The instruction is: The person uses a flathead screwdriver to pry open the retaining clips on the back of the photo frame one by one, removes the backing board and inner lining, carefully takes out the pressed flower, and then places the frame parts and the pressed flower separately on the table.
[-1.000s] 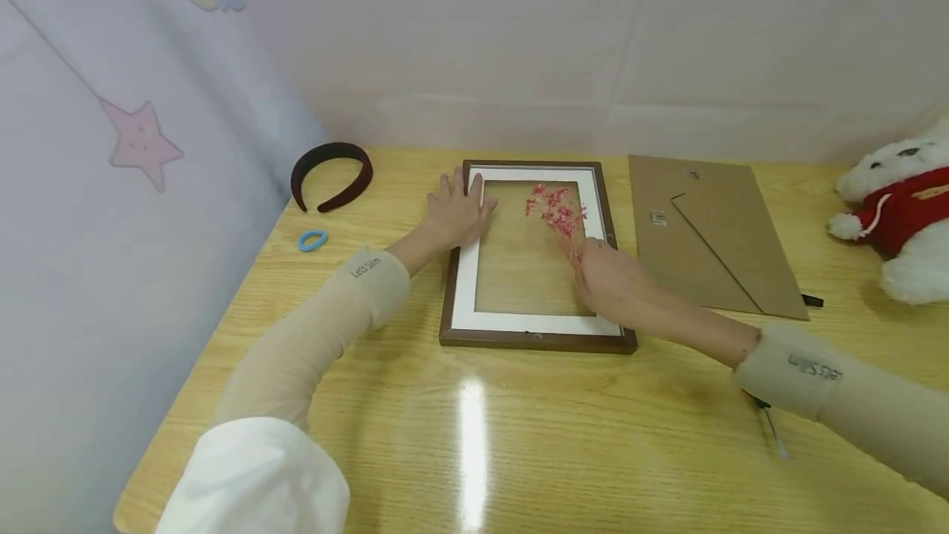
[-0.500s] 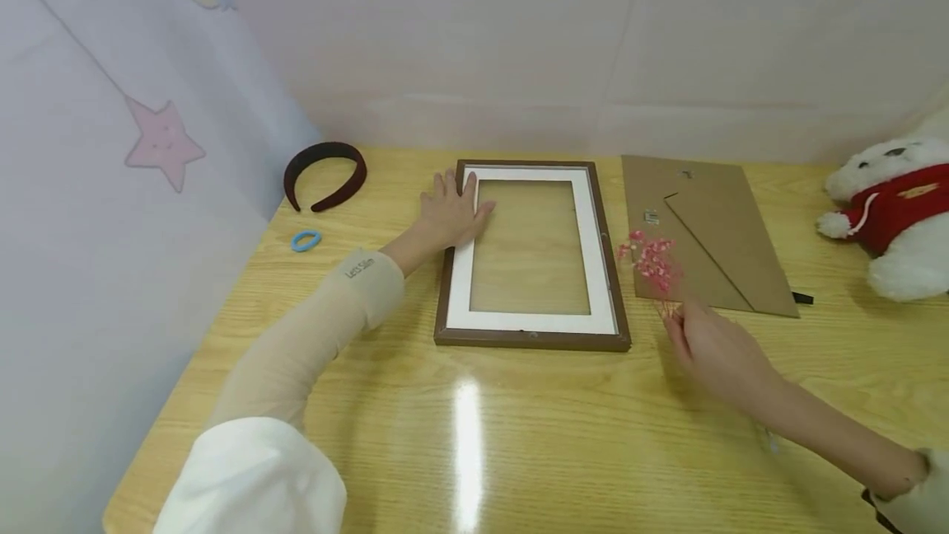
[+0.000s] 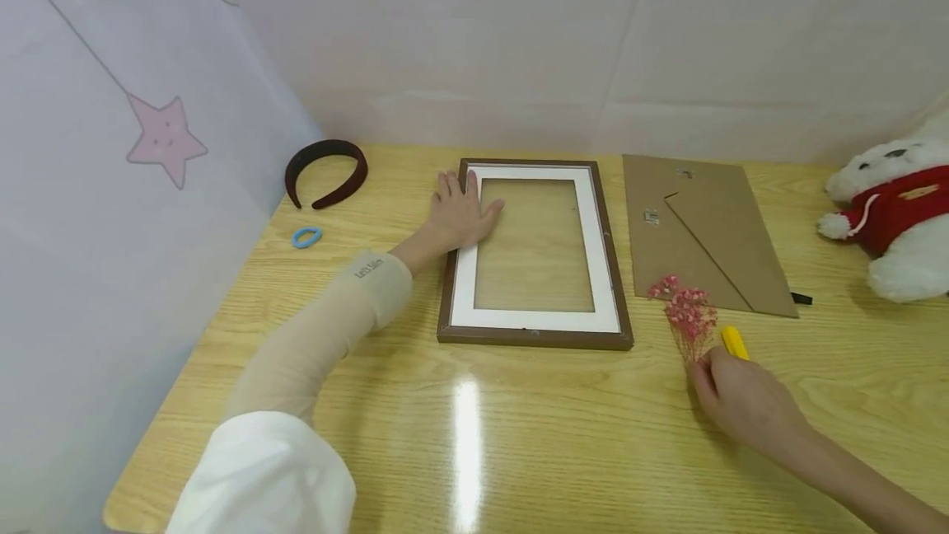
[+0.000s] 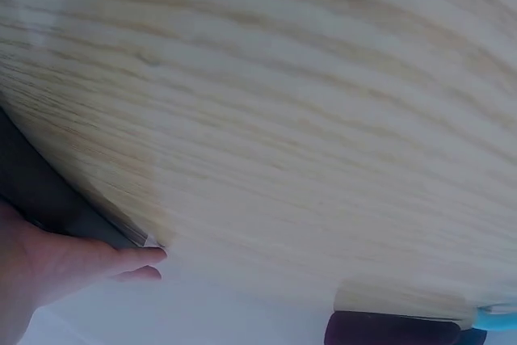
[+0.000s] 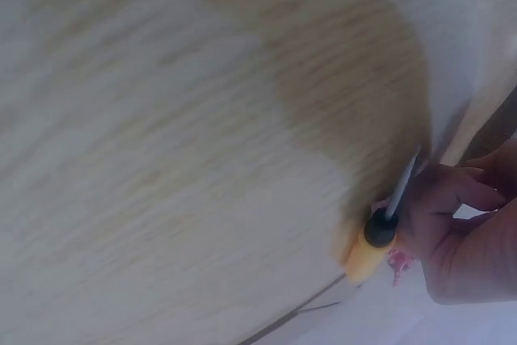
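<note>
A brown picture frame with a white mat lies flat on the wooden table. My left hand rests on its left side with fingers spread, the thumb reaching over the mat. Right of the frame, my right hand pinches the stems of a small bunch of pink dried flowers, blossoms pointing away from me. Beside that hand lies a screwdriver with a yellow handle; the right wrist view shows its black collar and metal shaft, partly against the fingers.
A brown backing board with a stand flap lies right of the frame. At the far right is a white plush bear in a red sweater. A dark headband and a blue hair tie lie at the back left.
My right hand has carried the pink dried flowers from over the frame to the right and nearer to me, beside the screwdriver. My left hand has stayed on the frame.
</note>
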